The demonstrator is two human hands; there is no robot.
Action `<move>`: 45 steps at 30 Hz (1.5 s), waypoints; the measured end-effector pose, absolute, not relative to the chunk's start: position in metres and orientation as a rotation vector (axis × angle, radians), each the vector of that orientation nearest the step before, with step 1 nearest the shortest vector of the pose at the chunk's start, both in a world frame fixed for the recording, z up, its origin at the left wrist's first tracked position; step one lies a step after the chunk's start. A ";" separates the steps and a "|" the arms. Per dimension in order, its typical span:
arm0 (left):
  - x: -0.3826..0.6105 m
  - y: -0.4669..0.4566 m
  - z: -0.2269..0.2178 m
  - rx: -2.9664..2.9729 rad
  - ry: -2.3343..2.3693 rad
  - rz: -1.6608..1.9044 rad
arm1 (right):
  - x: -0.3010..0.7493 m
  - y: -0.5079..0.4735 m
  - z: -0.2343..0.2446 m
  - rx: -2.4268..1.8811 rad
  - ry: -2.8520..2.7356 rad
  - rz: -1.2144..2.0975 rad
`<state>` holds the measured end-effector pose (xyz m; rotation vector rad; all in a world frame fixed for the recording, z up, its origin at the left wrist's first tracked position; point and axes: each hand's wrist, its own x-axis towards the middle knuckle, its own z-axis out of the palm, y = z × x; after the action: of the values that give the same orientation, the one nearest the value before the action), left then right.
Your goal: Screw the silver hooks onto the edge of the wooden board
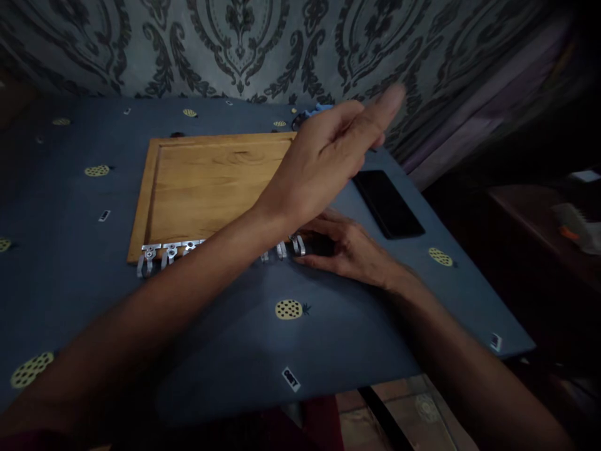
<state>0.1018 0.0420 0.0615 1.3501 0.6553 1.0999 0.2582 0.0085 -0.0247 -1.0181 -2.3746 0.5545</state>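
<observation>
A framed wooden board [211,181] lies on the blue cloth, with a metal rail of curved hooks [171,252] along its near edge. My right hand [354,250] grips the near right corner by the last hooks, fingers above and thumb on the near side. My left hand [319,160] is raised over the board's right side, its forearm crossing the rail. Its fingers are drawn together, and whatever they may hold is hidden. The forearm and hand cover the rail's middle and the board's right part.
A black phone [389,203] lies right of the board. A blue object [320,110] sits behind my left hand, partly hidden. The tabletop [225,351] has a pineapple-print cover and ends at a right edge. Patterned fabric [239,50] hangs behind.
</observation>
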 end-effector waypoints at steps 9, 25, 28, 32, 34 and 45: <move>0.102 0.042 0.060 1.362 0.548 0.981 | 0.258 0.007 -0.023 -1.024 -2.389 0.545; 0.110 0.032 0.058 1.375 0.707 1.168 | 0.257 0.008 -0.024 -1.035 -2.377 0.550; 0.107 0.034 0.061 1.426 0.640 1.051 | 0.258 0.007 -0.023 -1.056 -2.377 0.584; 0.099 0.040 0.064 1.509 0.370 0.748 | 0.259 0.005 -0.023 -1.144 -2.354 0.647; 0.097 0.041 0.064 1.532 0.332 0.700 | 0.260 0.005 -0.024 -1.145 -2.353 0.676; 0.108 0.034 0.059 1.312 0.729 1.118 | 0.257 0.008 -0.023 -1.037 -2.386 0.552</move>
<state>0.1081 0.0342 0.0593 1.3123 0.7294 1.1176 0.2573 0.0081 -0.0231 -1.0374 -2.3865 0.5517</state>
